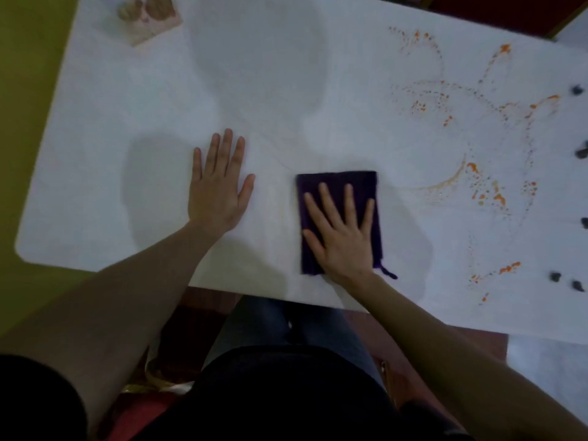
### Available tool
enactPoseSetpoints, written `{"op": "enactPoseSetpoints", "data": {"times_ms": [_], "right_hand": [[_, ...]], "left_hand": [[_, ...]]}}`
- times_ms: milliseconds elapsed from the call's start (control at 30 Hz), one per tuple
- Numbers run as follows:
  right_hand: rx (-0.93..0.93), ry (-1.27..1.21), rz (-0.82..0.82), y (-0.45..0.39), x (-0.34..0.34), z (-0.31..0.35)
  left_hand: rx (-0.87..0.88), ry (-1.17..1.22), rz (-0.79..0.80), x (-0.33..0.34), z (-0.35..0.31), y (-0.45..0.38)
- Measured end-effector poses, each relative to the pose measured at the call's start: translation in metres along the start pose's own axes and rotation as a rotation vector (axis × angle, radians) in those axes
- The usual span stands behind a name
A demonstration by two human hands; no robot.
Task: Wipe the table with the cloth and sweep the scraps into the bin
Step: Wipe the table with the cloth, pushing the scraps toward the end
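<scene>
A folded dark purple cloth [339, 186] lies flat on the white table [133, 122] near its front edge. My right hand [342, 232] presses down on the cloth with fingers spread. My left hand [219, 186] rests flat on the bare table to the left of the cloth, fingers apart, holding nothing. Orange smears and specks [486, 189] spread across the table's right half, just right of the cloth. Several small dark scraps [555, 276] lie along the far right. No bin is in view.
A printed card or packet [146, 17] sits at the table's far left corner. The table's rounded left corner and front edge are close to my body. Yellow-green floor [22, 90] lies to the left; red-brown floor shows under the table.
</scene>
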State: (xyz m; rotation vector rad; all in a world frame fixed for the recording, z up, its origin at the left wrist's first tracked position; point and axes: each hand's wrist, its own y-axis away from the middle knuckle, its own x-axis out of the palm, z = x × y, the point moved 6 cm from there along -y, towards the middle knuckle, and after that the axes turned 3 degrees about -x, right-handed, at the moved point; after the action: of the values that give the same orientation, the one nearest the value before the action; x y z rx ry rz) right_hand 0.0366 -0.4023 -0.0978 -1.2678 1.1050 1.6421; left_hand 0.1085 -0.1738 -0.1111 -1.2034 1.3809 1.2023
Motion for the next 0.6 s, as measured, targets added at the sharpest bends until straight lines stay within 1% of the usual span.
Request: {"op": "enactPoseSetpoints", "data": {"times_ms": [67,133,200,267,367,433,500,600], "right_hand": [[-0.100,0.001,0.024,-0.033,-0.004,0.019],[-0.132,0.007,0.023,-0.074,-0.012,0.020],[-0.068,0.000,0.004,-0.111,-0.022,-0.007],[0.089,-0.028,-0.013,-0.128,-0.028,-0.058],[0.350,-0.058,-0.034,-0.101,-0.033,-0.138],[0.448,-0.086,-0.049,-0.064,-0.032,-0.161],[0.478,-0.106,-0.053,-0.029,-0.025,-0.152],[0.421,-0.070,-0.050,0.000,-0.014,-0.097]], "left_hand": [[0.003,0.002,0.001,0.000,0.000,-0.001],[0.008,0.022,0.005,0.000,0.000,-0.001],[0.007,0.024,0.008,0.001,0.002,-0.001],[0.008,0.018,0.015,0.002,0.002,-0.001],[0.011,0.024,0.014,0.002,0.002,-0.002],[0.005,0.032,0.013,0.002,0.002,-0.002],[-0.002,0.031,0.014,0.002,0.002,-0.002],[-0.002,0.038,0.016,0.000,0.002,-0.002]]}}
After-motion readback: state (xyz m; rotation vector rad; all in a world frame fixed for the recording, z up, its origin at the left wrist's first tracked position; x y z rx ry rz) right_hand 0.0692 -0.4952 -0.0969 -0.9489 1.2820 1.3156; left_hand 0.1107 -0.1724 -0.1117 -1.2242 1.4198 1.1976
